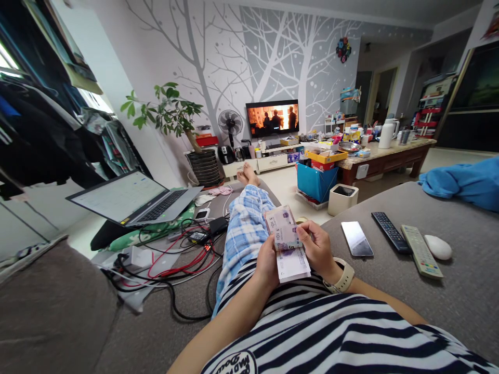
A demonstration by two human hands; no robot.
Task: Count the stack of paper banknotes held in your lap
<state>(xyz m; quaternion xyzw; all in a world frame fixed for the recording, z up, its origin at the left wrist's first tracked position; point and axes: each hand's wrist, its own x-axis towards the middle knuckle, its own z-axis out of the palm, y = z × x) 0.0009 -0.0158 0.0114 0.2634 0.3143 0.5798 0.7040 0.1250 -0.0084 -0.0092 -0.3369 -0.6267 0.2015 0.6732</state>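
A stack of purple-grey banknotes (290,262) is held over my lap, with some notes fanned upward and others hanging below. My left hand (268,258) is closed around the stack's left edge. On the other side, my right hand (316,248) pinches the notes between thumb and fingers at their upper right. A pale wristwatch (343,276) is on my right wrist. Blue plaid trousers (245,223) cover my outstretched legs just beyond the notes. Part of the stack is hidden behind my fingers.
To the right on the grey sofa lie a phone (356,239), a black remote (390,232), a beige remote (421,250) and a white mouse (438,247). An open laptop (132,200) and tangled cables (183,267) are at left. A cluttered table (413,150) stands farther off.
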